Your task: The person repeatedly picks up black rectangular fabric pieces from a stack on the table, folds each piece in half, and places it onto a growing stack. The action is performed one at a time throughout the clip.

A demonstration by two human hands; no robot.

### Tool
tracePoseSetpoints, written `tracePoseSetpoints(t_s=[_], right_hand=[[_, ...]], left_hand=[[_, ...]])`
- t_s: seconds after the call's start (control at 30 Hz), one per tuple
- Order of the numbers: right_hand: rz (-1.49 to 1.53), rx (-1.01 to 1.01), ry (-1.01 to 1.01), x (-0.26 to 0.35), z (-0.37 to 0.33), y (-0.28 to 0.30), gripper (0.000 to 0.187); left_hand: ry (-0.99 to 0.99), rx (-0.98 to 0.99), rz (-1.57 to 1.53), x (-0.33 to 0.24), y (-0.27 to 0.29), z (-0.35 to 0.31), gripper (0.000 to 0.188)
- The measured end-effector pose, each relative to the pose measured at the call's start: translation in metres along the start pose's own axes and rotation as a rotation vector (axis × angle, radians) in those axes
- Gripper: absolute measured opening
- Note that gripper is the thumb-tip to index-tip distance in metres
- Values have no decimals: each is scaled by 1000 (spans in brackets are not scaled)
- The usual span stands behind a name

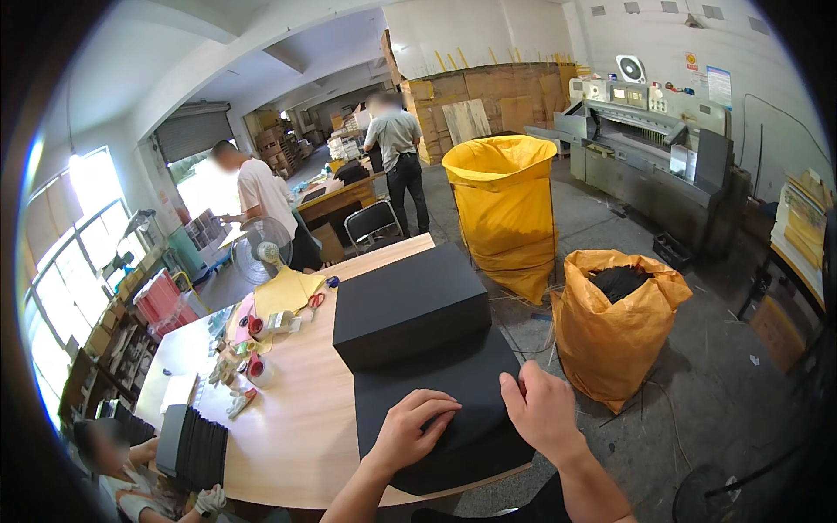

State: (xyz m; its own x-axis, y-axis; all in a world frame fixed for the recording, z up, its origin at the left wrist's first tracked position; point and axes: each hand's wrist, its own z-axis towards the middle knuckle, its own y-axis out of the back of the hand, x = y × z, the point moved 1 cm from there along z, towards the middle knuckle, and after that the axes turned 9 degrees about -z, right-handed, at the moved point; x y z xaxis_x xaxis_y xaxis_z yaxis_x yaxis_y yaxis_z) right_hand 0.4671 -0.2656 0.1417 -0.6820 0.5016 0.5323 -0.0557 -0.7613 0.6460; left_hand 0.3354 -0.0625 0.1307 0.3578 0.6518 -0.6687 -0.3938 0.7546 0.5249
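Observation:
A black slab-like pile (384, 397) lies at the near right edge of the table, with a taller black block (410, 292) behind it; both look like stacked dark sheets or boards. Over the near pile my left hand (414, 427) is bent, its thumb and forefinger tips close together; whatever they may pinch does not show against the black. My right hand (542, 410) hovers at the pile's right side, thumb apart from the loosely bent fingers, with nothing visible in it. A gap separates the two hands.
Tape rolls (255, 328), red scissors (315, 302) and yellow sheets (283, 292) crowd the wooden table (296, 418). A seated co-worker (131, 479) is beside a black stack (193, 444). Two yellow sacks (506, 209) (610, 331) stand right; a large machine (645, 148) is behind.

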Motion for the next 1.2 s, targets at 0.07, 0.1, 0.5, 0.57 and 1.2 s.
tracePoseSetpoints(t_s=[0.07, 0.1, 0.5, 0.57, 1.2], right_hand=[[596, 181, -336, -15, 2, -5, 44], [893, 274, -505, -15, 5, -5, 43], [1108, 273, -536, -12, 11, -11, 37], [1068, 287, -518, -11, 13, -9, 38], [1094, 274, -520, -9, 13, -11, 40]], left_hand=[[11, 5, -18, 1, 0, 0, 19], [19, 6, -17, 1, 2, -1, 21], [77, 58, -184, 4, 11, -5, 49], [83, 64, -182, 6, 12, -6, 49], [67, 74, -114, 3, 9, -5, 49]])
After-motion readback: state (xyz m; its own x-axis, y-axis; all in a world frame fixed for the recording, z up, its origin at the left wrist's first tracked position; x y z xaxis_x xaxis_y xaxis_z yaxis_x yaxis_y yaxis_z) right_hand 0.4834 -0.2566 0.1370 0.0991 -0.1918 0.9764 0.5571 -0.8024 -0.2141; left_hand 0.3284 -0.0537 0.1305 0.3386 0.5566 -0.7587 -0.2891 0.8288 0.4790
